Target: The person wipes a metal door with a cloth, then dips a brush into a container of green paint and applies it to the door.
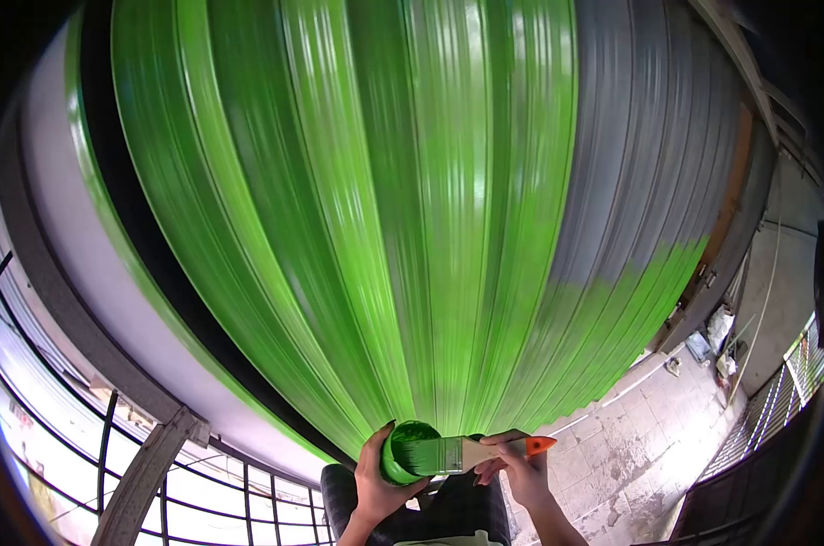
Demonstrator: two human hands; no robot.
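Note:
My left hand [375, 487] grips a small round can [403, 450] smeared with bright green paint. My right hand [519, 469] holds a paintbrush [485, 450] with a pale wooden handle and an orange tip. Its green-loaded bristles rest across the mouth of the can. Both hands are low in the view, just in front of a ribbed roller shutter [384, 209]. Most of the shutter is wet green; its upper right part [648, 146] is still grey.
A white wall band and dark frame [93, 273] border the shutter on the left. Barred windows [184, 510] lie at the lower left. A stone-tiled floor [630, 446] with scattered items spreads at the right, beside a metal railing [785, 391].

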